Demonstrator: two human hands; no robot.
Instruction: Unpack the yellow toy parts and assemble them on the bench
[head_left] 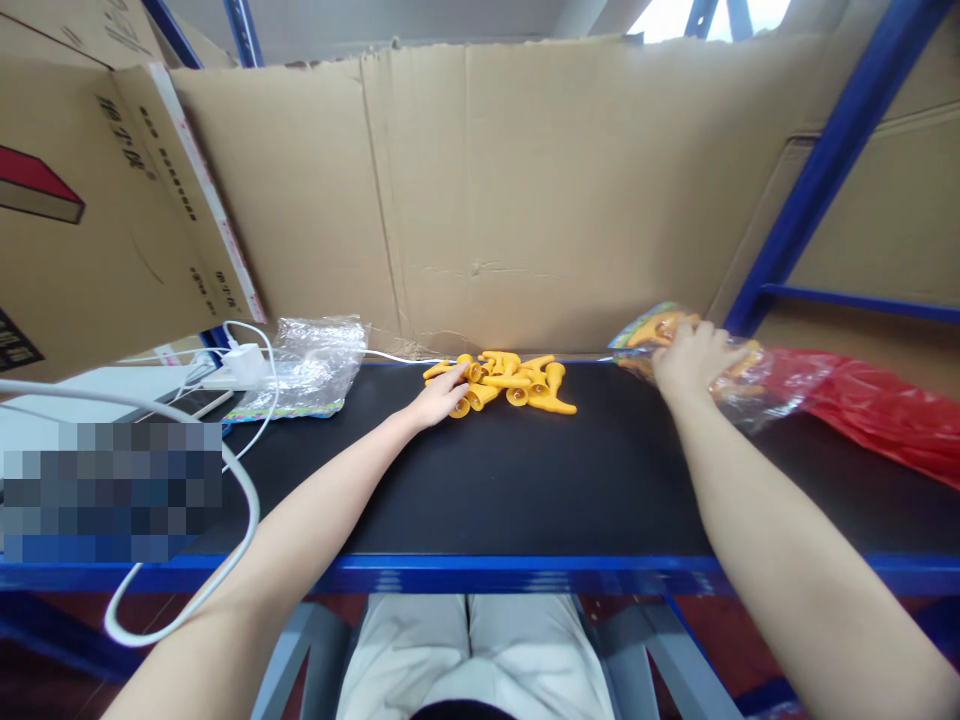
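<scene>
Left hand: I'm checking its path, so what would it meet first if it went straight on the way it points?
The left hand already touches the near edge of the pile of yellow plastic pieces; going on, it would push into them first, then probably the cardboard wall.

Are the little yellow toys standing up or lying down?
Lying down. The yellow toys lie tipped over in a loose heap on the black shelf, with the left hand resting on their edge.

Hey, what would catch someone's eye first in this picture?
A heap of small yellow plastic pieces at the back middle of the black worktop, with the left hand touching its edge. Next, the right hand resting on a clear packet of similar pieces, beside a red plastic bag at far right.
</scene>
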